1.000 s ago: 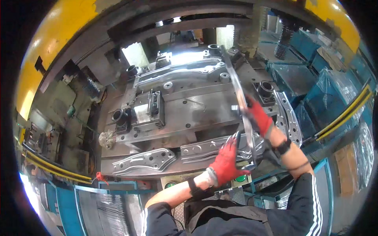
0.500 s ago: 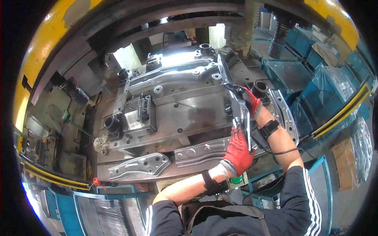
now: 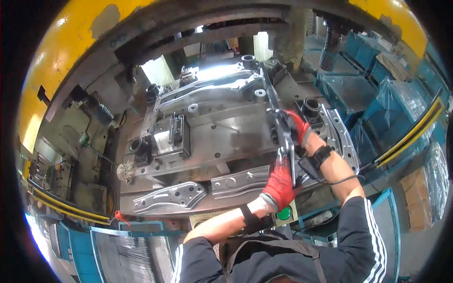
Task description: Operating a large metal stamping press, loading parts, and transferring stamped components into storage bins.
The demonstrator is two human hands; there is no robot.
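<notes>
A long, narrow stamped metal part stands nearly edge-on over the right side of a press die. My left hand, in a red glove, is closed on its near end. Farther along, my right hand, also gloved, grips the same part near its middle; its dark-coated fingers are partly hidden behind the metal. Another long, shiny stamped part lies across the far side of the die. Along the near edge rest two flat pieces with holes, a left panel and a middle panel.
Upright bushings stand at the die's corners, one near left and one right. A metal block rises at left. Yellow guard bars flank the press. A green button sits in front; a rack of stacked parts is lower left.
The view has shifted slightly. The held part has turned a little and its near end has come slightly toward me and left. Both hands keep their grip.
</notes>
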